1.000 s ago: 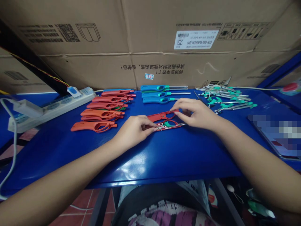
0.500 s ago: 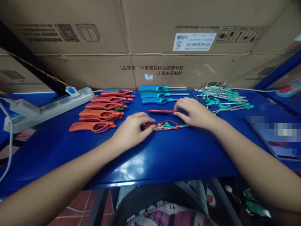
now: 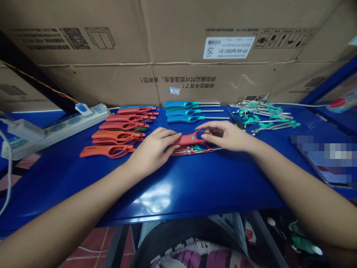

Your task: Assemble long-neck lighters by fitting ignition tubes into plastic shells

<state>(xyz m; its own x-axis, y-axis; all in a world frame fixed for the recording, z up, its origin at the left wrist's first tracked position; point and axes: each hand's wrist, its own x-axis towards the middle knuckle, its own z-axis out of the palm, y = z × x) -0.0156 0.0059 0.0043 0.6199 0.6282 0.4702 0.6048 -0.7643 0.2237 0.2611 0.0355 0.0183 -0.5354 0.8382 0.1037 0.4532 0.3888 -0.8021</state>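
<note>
Near the middle of the table, a red lighter shell half (image 3: 184, 139) is held above its matching half. My left hand (image 3: 154, 149) pinches its handle end, and my right hand (image 3: 229, 136) grips the end by the trigger loop. Beneath it lies the other red lighter half (image 3: 182, 152), inner side up, with a green trigger (image 3: 198, 147), white wires and a metal rod inside. My left fingers also reach down close to this lower half's left end; whether they touch it is hidden.
Stacked red and orange lighter shells (image 3: 104, 150) lie left, beside a power strip (image 3: 63, 128). Blue lighters (image 3: 182, 119) with metal rods sit at the back. On the right are lighter inner parts (image 3: 267, 113), a screwdriver (image 3: 237, 122) and a tablet-like device (image 3: 320, 160). Cardboard (image 3: 111, 82) stands behind.
The red shell half, edge-on behind the lower half before, has come nearer and turned to show its broad outer face. My left hand has taken hold of its handle end.
</note>
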